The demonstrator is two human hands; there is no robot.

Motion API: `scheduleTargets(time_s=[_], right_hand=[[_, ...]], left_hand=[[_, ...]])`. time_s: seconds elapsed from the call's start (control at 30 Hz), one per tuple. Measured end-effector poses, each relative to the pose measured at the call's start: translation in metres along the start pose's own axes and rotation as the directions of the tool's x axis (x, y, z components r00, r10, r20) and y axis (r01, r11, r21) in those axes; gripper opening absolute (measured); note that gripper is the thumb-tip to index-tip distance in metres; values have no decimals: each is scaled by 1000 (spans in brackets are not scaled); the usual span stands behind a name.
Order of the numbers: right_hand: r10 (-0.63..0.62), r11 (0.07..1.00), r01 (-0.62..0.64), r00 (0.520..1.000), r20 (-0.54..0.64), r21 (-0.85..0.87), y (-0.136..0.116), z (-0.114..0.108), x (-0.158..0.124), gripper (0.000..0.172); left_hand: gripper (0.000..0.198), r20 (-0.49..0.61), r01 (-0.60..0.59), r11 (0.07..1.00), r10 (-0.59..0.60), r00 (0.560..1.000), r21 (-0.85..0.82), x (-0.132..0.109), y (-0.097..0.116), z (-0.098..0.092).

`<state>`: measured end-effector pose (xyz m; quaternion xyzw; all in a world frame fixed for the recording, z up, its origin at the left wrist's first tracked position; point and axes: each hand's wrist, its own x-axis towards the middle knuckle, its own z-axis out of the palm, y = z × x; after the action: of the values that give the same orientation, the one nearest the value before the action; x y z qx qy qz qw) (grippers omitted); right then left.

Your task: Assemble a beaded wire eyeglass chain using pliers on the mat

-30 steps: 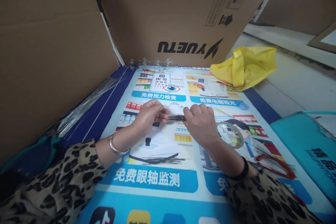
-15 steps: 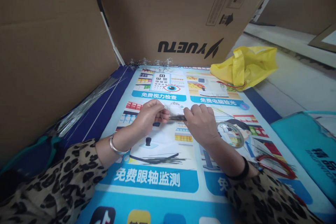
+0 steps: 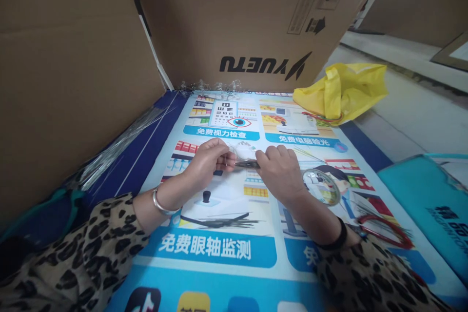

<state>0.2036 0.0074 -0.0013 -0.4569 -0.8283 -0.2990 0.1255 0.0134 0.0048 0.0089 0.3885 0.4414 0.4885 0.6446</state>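
My left hand (image 3: pixel 211 160) pinches a thin piece of wire (image 3: pixel 234 151) between thumb and fingers, and a bent loop of it shows above the fingertips. My right hand (image 3: pixel 281 173) is wrapped round a pair of pliers (image 3: pixel 247 163); their jaws point left and meet the wire close to my left fingers. Most of the handles are hidden in my palm. Just behind the pliers lies a small white round dish (image 3: pixel 244 149) with tiny bits at its rim. Below my hands, a bundle of dark wire lengths (image 3: pixel 230 222) lies on the printed mat.
A roll of clear tape (image 3: pixel 321 187) and red-handled tool (image 3: pixel 385 231) lie by my right forearm. Shaped wire pieces (image 3: pixel 212 88) line the cardboard box (image 3: pixel 234 19). Long wires (image 3: pixel 120 148) lie left. A yellow bag (image 3: pixel 343 92) and teal bag (image 3: pixel 427 204) are at right.
The pliers have turned slightly in my right hand, with the jaws seen at a somewhat different angle. Both hands stay in nearly the same place.
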Motion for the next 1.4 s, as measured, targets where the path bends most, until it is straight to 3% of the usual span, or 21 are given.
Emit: scheduleTargets(time_s=[0.3,1.03,1.4], right_hand=[[23,1000,-23,998,-52,4,0,1,1,7],[8,1000,-8,1000,2,-1,1,2,1,12],[28,1000,-27,998,-60,12,1,3,1,9]], left_hand=[[12,-5,25,1000,-25,1000,-16,-2,1,1],[11,-4,47,998,-47,999,-37,-1,1,2],[10,-21,44,999,-45,999,-29,-1,2,2]])
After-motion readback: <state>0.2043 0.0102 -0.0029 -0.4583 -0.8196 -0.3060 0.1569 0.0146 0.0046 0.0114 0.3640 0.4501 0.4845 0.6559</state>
